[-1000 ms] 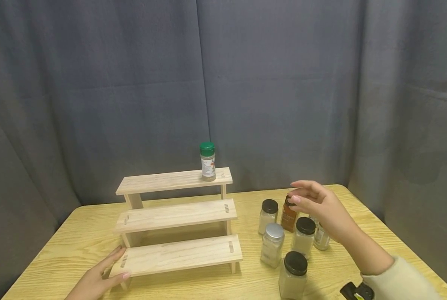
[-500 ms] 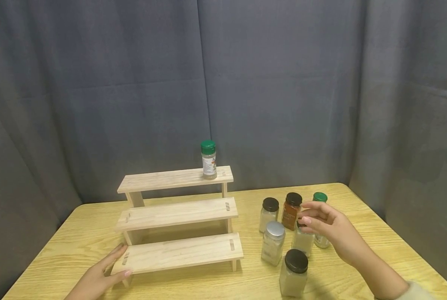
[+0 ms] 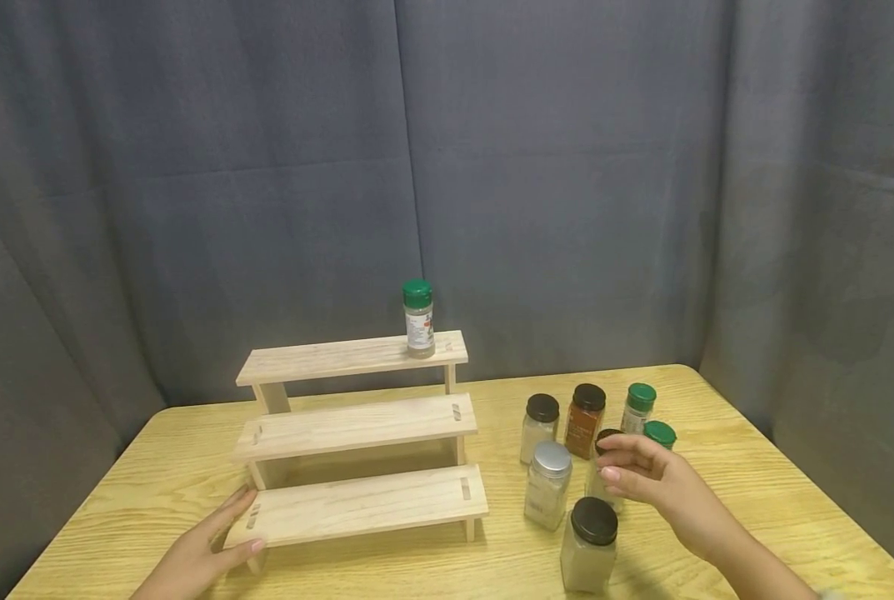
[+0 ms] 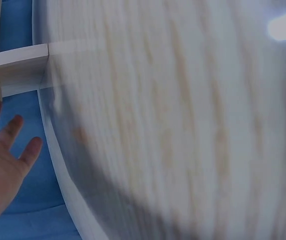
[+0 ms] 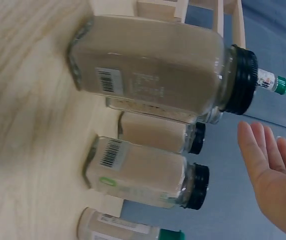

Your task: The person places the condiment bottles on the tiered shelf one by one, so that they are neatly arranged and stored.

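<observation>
My left hand [image 3: 201, 546] holds the left end of the lowest step of a three-step wooden display rack [image 3: 372, 508], thumb at the front edge and fingers behind. In the left wrist view its fingers [image 4: 30, 152] are near the rack's wood. My right hand [image 3: 667, 492], fingers loosely bent and holding nothing, hovers at a black-lidded spice jar [image 3: 602, 487], partly covering it. The right wrist view shows this hand [image 5: 278, 185] beyond the lids, apart from them. A green-capped spice bottle [image 3: 420, 329] stands upright on the top step.
Around the right hand stand a silver-lidded jar [image 3: 547, 496], a front black-lidded jar [image 3: 589, 558], another black-lidded jar [image 3: 540, 433], a reddish-brown spice jar [image 3: 583, 429] and two green-capped bottles, one at the back [image 3: 636, 410]. A grey curtain [image 3: 551, 183] hangs behind the table.
My right hand has moved from the reddish-brown jar toward me, down to the middle black-lidded jar, uncovering the green-capped bottles. The left hand stays at the rack.
</observation>
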